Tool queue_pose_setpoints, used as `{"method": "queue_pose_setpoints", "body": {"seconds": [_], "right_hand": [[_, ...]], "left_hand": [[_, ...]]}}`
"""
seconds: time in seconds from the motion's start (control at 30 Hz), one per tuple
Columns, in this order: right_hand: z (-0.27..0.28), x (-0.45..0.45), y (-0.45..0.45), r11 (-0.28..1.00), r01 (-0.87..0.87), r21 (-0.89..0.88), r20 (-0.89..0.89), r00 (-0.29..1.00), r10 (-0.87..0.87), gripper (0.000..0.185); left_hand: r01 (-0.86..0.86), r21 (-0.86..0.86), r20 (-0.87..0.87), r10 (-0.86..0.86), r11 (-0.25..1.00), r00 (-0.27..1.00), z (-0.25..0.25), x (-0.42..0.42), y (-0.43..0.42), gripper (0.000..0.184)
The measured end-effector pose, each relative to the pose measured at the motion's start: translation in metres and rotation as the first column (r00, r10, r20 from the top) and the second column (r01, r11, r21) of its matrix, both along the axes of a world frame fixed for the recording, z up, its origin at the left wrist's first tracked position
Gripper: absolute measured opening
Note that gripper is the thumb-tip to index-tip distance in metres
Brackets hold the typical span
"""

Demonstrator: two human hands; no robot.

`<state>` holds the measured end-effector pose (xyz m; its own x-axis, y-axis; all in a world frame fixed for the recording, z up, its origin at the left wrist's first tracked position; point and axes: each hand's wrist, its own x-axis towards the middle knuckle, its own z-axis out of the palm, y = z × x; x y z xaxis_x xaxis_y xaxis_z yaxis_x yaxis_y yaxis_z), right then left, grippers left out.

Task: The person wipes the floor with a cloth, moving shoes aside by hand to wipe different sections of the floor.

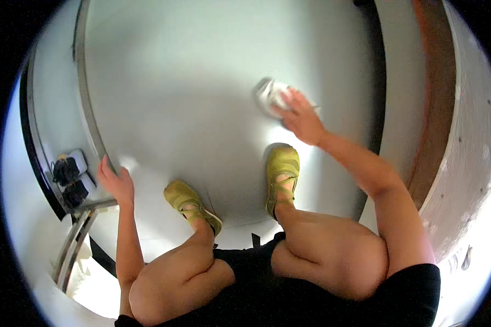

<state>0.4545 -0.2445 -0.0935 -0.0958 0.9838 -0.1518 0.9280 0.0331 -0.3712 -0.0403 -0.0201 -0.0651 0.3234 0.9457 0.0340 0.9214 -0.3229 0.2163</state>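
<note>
A crumpled white cloth (271, 96) lies against the smooth grey floor (191, 120), ahead of my right shoe. Over it, my right hand (300, 117) presses down with its fingers on the fabric, slightly blurred. Far to the left, my left hand (117, 182) is raised beside a metal rail (85, 92), fingers apart and nothing in them. Whether its fingertips touch the rail I cannot tell. My yellow-green shoes (283, 166) stand on the floor between the two hands.
Behind the rail at left sit dark and white items (71, 177), their kind unclear. A dark strip (377, 82) edges the floor on the right, then a brown board (439, 87) and a rough whitish panel (471, 131). My bent knees (338, 253) are close below.
</note>
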Motion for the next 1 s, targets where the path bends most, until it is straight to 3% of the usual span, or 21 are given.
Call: {"method": "queue_pose_setpoints", "body": {"seconds": [0.07,0.3,0.43,0.53,0.6,0.67,0.8,0.93,1.0], "right_hand": [[0.014,-0.012,-0.013,0.995,-0.040,-0.093,-0.121,0.992,0.029,0.057],[0.023,0.010,-0.020,0.987,-0.150,-0.061,0.132,0.979,0.157,0.058],[0.002,0.036,-0.032,0.999,-0.032,0.042,0.237,0.971,0.021,0.054],[0.004,0.078,-0.012,0.985,0.169,0.028,0.247,0.954,-0.171,0.057],[-0.018,0.116,0.006,0.973,0.211,0.093,0.325,0.917,-0.231,0.061],[-0.006,0.151,0.040,0.911,0.410,0.042,0.378,0.838,-0.394,0.064],[-0.021,0.230,0.057,0.758,0.640,0.129,0.393,0.669,-0.631,0.073],[-0.042,0.249,0.023,0.669,0.705,0.233,0.380,0.568,-0.730,0.075],[-0.025,0.224,0.014,0.662,0.743,0.097,0.440,0.565,-0.698,0.073]], "left_hand": [[0.115,-0.027,0.092,-0.112,0.993,0.989,0.008,0.061,0.014,0.053],[0.365,-0.066,0.311,-0.329,0.928,0.892,0.006,0.170,0.041,0.053],[0.415,-0.108,0.349,-0.356,0.903,0.867,0.002,0.157,0.034,0.052],[0.333,-0.152,0.222,-0.296,0.931,0.929,0.004,0.118,0.043,0.050],[0.228,-0.108,0.142,-0.212,0.968,0.967,0.008,0.085,0.052,0.050],[0.133,-0.067,0.084,-0.127,0.989,0.988,0.014,0.048,0.055,0.049],[0.005,0.015,0.017,-0.005,1.000,1.000,0.023,-0.020,0.054,0.049],[-0.135,0.098,-0.080,0.143,0.986,0.986,0.020,-0.080,0.044,0.048],[-0.252,0.097,-0.103,0.261,0.963,0.960,0.012,-0.104,0.046,0.045]]}}
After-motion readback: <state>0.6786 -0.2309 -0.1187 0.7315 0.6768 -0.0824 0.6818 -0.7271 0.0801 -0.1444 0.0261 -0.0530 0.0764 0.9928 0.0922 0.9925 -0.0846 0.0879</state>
